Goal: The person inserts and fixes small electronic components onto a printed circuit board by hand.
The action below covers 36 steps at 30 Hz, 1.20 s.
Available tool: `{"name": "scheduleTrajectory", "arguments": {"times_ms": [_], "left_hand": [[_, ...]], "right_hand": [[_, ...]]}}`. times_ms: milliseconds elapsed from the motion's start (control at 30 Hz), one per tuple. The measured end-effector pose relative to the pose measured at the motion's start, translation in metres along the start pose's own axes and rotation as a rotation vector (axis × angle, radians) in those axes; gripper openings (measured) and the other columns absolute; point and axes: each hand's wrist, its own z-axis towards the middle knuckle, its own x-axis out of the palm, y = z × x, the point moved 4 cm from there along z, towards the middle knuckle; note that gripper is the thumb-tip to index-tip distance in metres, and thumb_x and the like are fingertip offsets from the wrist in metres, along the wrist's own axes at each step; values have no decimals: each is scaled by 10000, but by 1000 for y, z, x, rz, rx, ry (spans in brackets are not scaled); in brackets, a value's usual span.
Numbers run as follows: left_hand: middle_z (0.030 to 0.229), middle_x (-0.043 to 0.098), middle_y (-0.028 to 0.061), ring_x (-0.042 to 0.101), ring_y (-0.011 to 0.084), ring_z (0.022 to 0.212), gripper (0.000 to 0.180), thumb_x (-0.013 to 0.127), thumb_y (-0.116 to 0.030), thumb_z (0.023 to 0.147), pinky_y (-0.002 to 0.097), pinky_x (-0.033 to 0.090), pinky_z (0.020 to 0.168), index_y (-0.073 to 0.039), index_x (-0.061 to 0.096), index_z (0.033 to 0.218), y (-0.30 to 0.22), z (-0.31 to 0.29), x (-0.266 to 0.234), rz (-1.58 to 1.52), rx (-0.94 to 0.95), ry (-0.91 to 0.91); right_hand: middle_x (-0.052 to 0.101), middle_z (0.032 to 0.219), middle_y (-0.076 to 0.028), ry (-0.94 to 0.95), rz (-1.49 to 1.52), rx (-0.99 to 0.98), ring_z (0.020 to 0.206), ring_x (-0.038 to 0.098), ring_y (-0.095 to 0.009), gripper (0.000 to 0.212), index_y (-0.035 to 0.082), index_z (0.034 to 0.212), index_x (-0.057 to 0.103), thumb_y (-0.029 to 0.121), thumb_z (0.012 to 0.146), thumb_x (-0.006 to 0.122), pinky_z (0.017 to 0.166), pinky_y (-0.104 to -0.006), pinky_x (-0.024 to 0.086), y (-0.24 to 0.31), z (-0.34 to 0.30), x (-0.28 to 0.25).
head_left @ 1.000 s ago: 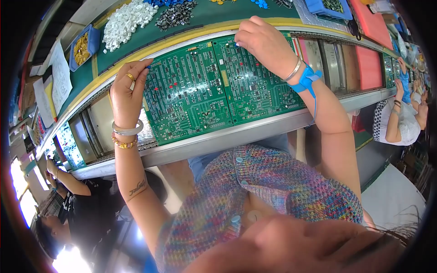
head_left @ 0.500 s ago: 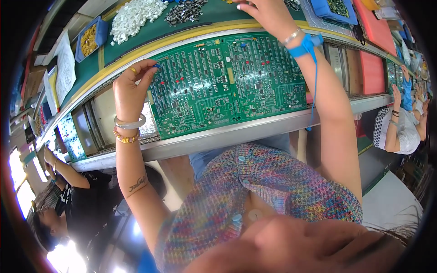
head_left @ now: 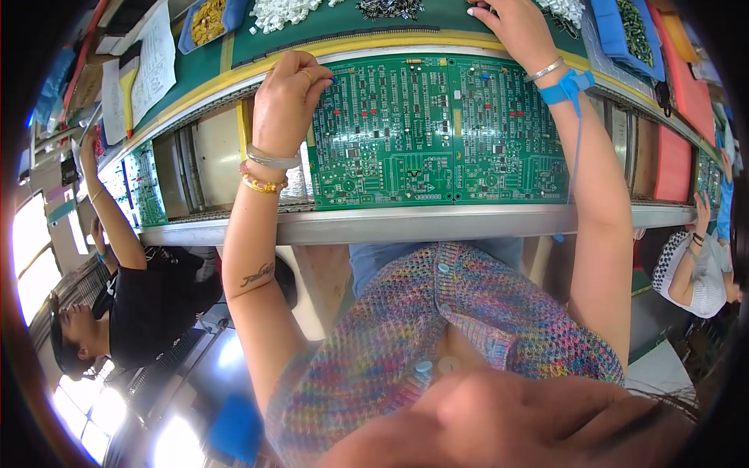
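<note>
Eleven o'clock: left hand [head_left: 287,105] pinches tiny blue component [head_left: 334,79], likely for precision, over rectangular green circuit board [head_left: 429,144]; one o'clock: right hand [head_left: 519,30], grip unclear.

Bright windows [head_left: 31,234] burn white at left (the circuit board [head_left: 382,140] glints), edges bending into black.

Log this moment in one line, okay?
left hand: pinches blue part, upper left of board | right hand: over green mat | board: red parts on it

circuit boards [head_left: 438,140]: on conveyor [head_left: 429,224] | part piles [head_left: 285,11]: behind them | paper sheet [head_left: 158,66]: left
</note>
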Motion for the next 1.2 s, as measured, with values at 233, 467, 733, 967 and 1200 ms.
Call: {"name": "scheduleTrajectory", "arguments": {"times_ms": [233, 467, 733, 967, 1200], "left_hand": [[912, 598, 40, 615, 251, 791, 75, 704, -100, 784, 358, 504, 685, -68, 697, 851, 1, -3, 2, 58, -3, 3], [911, 597, 37, 616, 252, 781, 77, 704, -105, 784, 358, 506, 684, -70, 695, 852, 0, -2, 1, 70, 8, 11], [901, 605, 46, 603, 262, 827, 109, 720, -119, 768, 364, 500, 718, -64, 694, 858, -7, -4, -5, 89, 67, 7], [838, 639, 55, 617, 232, 772, 120, 729, -141, 773, 329, 500, 682, -75, 711, 872, -67, 77, 18, -10, 438, -154], [813, 663, 145, 629, 311, 822, 171, 725, -206, 757, 412, 501, 756, -44, 705, 805, -73, 129, 84, -543, 438, -156]], "right_hand": [[576, 833, -118, -20, 24, 56, 855, 565, -300, 135, 16, 862, 640, 127, 796, 678, 785, -392, 466, 12, 7, -3], [571, 829, -110, 62, -26, 57, 841, 562, -295, 130, 27, 844, 628, 143, 805, 671, 775, -389, 465, -1, 8, 3], [590, 791, -147, 61, 87, 206, 790, 578, -324, 107, 40, 845, 601, 147, 859, 601, 714, -413, 466, -8, 6, 15], [619, 816, -149, -6, 156, 92, 806, 603, -334, 126, 37, 893, 657, 139, 873, 586, 718, -417, 476, 18, -23, -47], [650, 711, -61, 150, 411, 454, 616, 619, -185, 126, 79, 879, 664, 198, 839, 683, 575, -297, 466, 59, -102, -63]]}}
